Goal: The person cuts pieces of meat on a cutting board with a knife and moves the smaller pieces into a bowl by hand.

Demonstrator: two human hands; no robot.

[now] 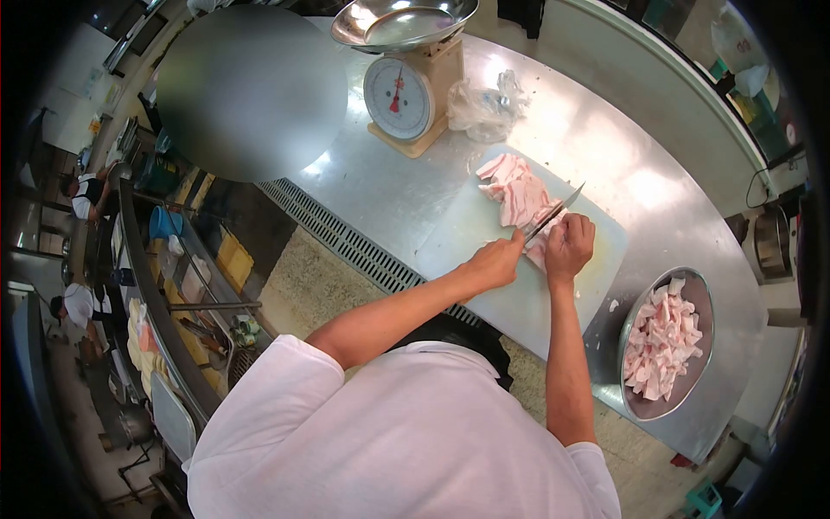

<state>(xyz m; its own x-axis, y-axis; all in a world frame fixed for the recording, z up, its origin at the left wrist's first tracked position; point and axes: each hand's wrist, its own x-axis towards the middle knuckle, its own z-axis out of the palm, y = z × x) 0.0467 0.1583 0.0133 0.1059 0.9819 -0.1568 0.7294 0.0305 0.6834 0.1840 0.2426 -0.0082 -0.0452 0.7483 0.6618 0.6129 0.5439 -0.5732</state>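
My left hand [494,264] is closed around the handle of a knife [562,210]. The blade points up and to the right, across pale pink, fatty raw meat. Close beside it, my right hand [571,246] is curled with its fingers bent down on the near end of the meat. More slices of the meat [517,190] lie beyond the blade on a white cutting board [467,233]. To the right, a metal bowl [628,346] holds many cut pieces of meat [664,337]. My fingertips on the meat are partly hidden.
On the steel table [363,199] stands a dial scale [400,99] with a metal pan [406,26]. A crumpled clear plastic bag [488,108] lies beside it. A floor drain grate [346,238] runs along the left. Two people [82,303] in white shirts are farther left.
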